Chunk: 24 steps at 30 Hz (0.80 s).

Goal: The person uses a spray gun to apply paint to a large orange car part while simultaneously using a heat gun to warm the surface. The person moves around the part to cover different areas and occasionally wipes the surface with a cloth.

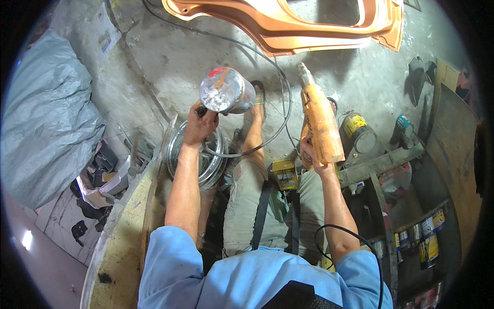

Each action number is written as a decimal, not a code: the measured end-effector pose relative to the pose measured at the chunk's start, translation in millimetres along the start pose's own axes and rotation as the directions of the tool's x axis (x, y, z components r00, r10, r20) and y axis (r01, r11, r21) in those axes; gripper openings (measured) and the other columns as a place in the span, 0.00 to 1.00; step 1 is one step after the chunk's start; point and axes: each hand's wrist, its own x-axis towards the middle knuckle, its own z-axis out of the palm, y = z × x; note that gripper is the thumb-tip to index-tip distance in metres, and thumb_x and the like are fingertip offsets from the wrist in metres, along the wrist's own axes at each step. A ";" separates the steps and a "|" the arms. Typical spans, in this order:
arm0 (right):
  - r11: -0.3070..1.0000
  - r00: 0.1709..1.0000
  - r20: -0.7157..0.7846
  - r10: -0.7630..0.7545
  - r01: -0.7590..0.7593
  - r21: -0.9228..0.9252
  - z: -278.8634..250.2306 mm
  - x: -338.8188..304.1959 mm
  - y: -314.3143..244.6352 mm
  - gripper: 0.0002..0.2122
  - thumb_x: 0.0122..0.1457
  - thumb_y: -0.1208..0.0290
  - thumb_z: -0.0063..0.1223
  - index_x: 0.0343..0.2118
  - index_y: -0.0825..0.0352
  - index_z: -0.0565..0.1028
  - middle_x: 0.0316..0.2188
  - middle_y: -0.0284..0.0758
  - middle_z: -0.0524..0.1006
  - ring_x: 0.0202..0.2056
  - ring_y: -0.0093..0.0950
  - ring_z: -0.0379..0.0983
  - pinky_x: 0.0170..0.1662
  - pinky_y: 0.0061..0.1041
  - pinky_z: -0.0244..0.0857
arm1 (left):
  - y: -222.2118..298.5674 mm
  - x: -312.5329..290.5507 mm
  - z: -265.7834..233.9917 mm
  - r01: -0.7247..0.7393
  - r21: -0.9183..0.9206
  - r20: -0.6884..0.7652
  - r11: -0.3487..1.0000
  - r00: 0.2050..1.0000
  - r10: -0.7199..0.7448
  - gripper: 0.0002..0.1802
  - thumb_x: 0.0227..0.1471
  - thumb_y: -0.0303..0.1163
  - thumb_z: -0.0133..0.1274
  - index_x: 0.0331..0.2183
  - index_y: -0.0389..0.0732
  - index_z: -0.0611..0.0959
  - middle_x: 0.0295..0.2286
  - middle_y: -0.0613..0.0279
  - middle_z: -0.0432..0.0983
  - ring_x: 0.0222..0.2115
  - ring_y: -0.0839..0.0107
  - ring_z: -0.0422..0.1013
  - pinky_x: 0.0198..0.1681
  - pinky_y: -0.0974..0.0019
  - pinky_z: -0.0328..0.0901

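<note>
My left hand (201, 123) is closed round the grip of a spray gun. The gun's paint-smeared metal cup (226, 91) sits above the fist, and a dark hose (247, 153) runs off from below the hand. In my right hand (315, 153) is an orange heat gun (321, 123), its handle gripped and its metal nozzle pointing away from me, toward an orange panel (278, 31) at the far side. The two tools are apart, and neither touches the panel. The gun's trigger is hidden by my left fingers.
Below my left hand lie stacked metal rims (198, 170). A yellow tin (284, 174) stands between my knees, and a paint can (359, 133) is to the right. Shelves with small cans (429, 250) fill the lower right. A grey sheet (46, 118) covers something at left.
</note>
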 end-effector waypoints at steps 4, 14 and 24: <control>0.998 0.999 -0.013 -0.053 0.053 0.024 3.1 1.1 -3.8 0.09 0.58 0.77 0.61 0.40 0.65 0.73 0.31 0.30 0.75 0.35 0.24 0.74 0.39 0.27 0.70 | -1.2 15.9 -39.1 0.240 -0.308 -0.247 0.921 0.914 -0.321 0.16 0.61 0.43 0.56 0.32 0.40 0.78 0.25 0.65 0.74 0.19 0.77 0.69 0.18 0.69 0.60; 0.956 0.998 -0.056 -0.029 0.044 0.289 0.2 8.3 -7.2 0.11 0.58 0.79 0.59 0.42 0.64 0.71 0.34 0.30 0.73 0.33 0.24 0.72 0.39 0.28 0.69 | 48.5 77.0 -123.5 0.100 -0.146 -0.579 0.984 0.798 -0.167 0.30 0.59 0.59 0.57 0.39 0.38 0.76 0.19 0.65 0.70 0.12 0.78 0.63 0.13 0.72 0.56; 0.998 0.998 -0.043 -0.038 0.040 0.039 -35.7 -3.2 4.1 0.11 0.59 0.76 0.62 0.42 0.65 0.73 0.34 0.30 0.76 0.34 0.23 0.73 0.39 0.27 0.69 | 66.2 59.7 -82.6 0.284 -0.271 -0.397 0.920 0.837 -0.375 0.30 0.57 0.57 0.60 0.38 0.36 0.79 0.20 0.64 0.71 0.11 0.78 0.61 0.13 0.72 0.56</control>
